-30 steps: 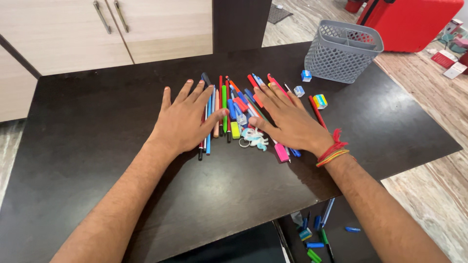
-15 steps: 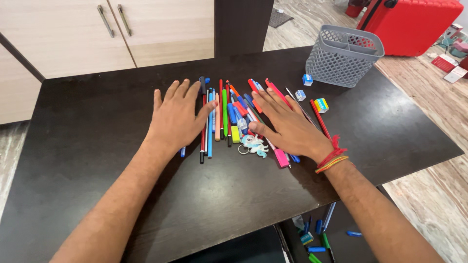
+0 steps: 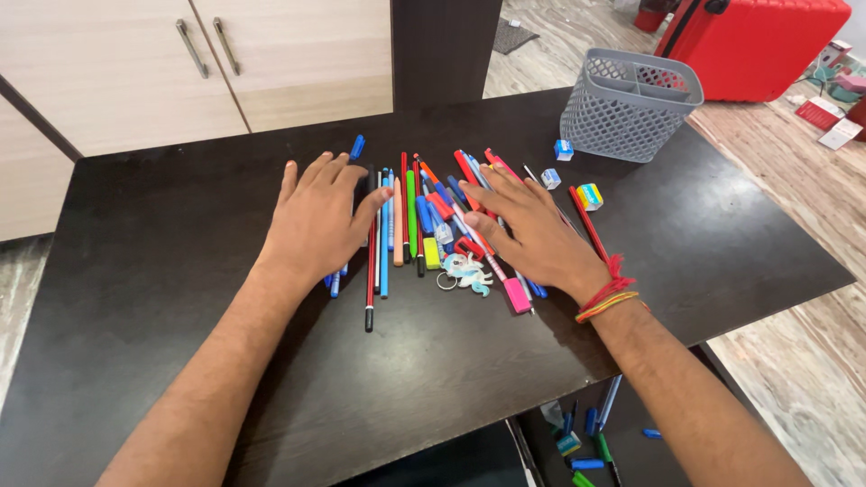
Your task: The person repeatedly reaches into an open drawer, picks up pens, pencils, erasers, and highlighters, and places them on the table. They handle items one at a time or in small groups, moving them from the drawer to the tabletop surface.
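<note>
1. Both hands have slid left across the table since the earlier frames; the left hand (image 3: 317, 221) has moved off the middle of the pile to its left edge, and more of the pens now show between the two hands.
2. Left hand: open, flat, palm down, fingers spread. It rests on a blue pen (image 3: 336, 280) and touches the long red-and-black pen (image 3: 370, 261). Gripping nothing.
3. Right hand (image 3: 530, 230): open as well, flat on the right half of the pile of pens and markers (image 3: 424, 212), fingers pointing up-left. Red and yellow thread bracelet (image 3: 606, 296) on that wrist. Nothing gripped.
4. Pile sits mid-table on the dark table (image 3: 180, 271), between and under both hands.
5. Progress, my read: pens are roughly gathered and partly squared up, nothing more. The grey mesh organiser basket (image 3: 622, 113) at far right stands well apart from the pile, and I see nothing in it.
6. Axis: left half of the pile runs near parallel, long axis away from me toward the cabinets (image 3: 180, 63). Right half fans out, tips leaning up-left.
7. Loose bits: small cube erasers (image 3: 589, 196) near the basket, pink eraser (image 3: 517, 295) and unicorn keyring (image 3: 465, 271) at the near edge of the pile.
</note>
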